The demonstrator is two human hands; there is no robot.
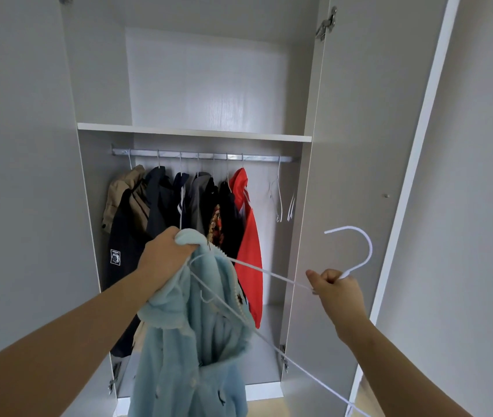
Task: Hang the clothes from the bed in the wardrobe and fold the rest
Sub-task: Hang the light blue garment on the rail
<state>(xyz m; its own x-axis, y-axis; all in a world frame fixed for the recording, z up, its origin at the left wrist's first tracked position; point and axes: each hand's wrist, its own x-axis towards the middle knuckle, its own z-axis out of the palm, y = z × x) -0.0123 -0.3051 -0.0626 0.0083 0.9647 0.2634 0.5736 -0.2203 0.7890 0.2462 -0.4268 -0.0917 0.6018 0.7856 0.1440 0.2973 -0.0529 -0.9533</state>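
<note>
A fluffy light-blue jacket (pixel 191 350) hangs down in front of the open wardrobe. My left hand (pixel 165 254) grips its collar at the top. My right hand (pixel 334 288) holds a white hanger (pixel 356 251) by the neck, just below the hook, which points up and to the left. One hanger arm runs left into the jacket's shoulder; the other slants down to the lower right. The silver rail (pixel 203 155) carries several hung garments, from a tan jacket (pixel 124 194) on the left to a red one (pixel 249 236) on the right.
Two bare white hangers (pixel 279 197) hang at the rail's right end, with free rail between them and the red jacket. A shelf (pixel 194 132) sits above the rail. The wardrobe doors stand open on both sides, the right door (pixel 368 176) close to my right hand.
</note>
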